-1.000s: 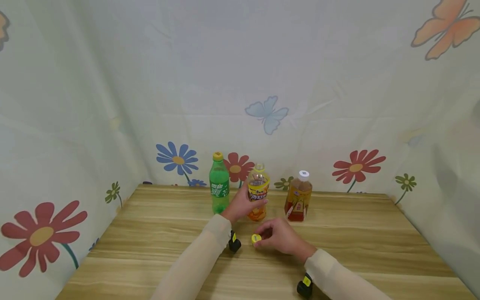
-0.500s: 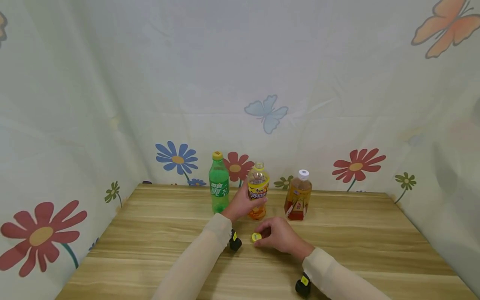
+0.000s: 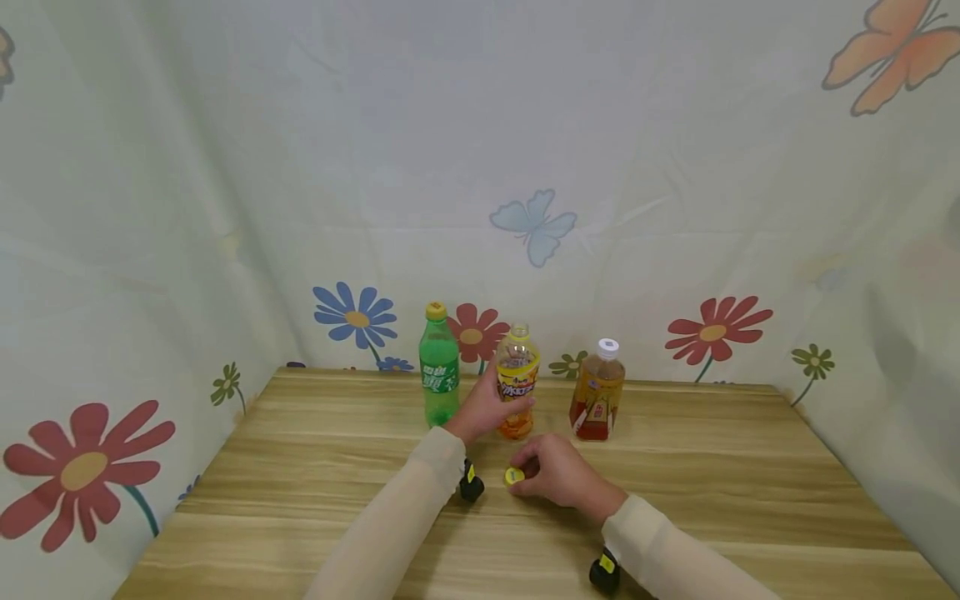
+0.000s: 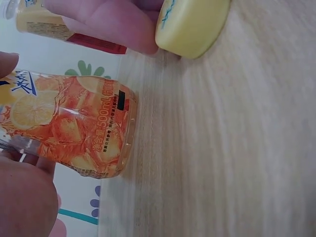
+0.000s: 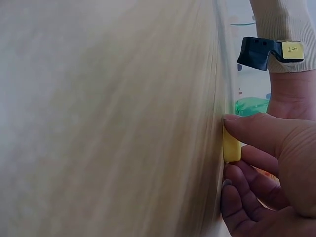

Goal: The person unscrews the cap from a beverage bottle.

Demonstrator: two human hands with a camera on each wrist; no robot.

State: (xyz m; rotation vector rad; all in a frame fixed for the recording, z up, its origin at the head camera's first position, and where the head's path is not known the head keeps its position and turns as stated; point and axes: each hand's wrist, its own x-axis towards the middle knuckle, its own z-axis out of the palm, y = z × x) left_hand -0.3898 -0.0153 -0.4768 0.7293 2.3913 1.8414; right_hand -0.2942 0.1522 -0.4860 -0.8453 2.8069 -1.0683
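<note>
My left hand (image 3: 486, 410) grips an orange-labelled drink bottle (image 3: 517, 379) from its left side. The bottle stands upright on the table, and its clear neck has no cap on it. In the left wrist view its lower label (image 4: 79, 126) shows lemon and ice pictures. Nearer to me, my right hand (image 3: 564, 473) pinches a yellow bottle cap (image 3: 513, 476) between thumb and fingers. Seen from the right wrist, the cap (image 5: 231, 145) rests against the tabletop, with the thumb on one side and fingers on the other.
A green soda bottle (image 3: 438, 371) with a yellow cap stands left of the held bottle. To the right is a brown tea bottle (image 3: 597, 396) with a white cap. Both are on the wooden table (image 3: 720, 483), which ends at a flower-printed curtain (image 3: 420, 150).
Both hands keep their hold on the bottle and the cap. My right wrist has shifted very slightly to the left.
</note>
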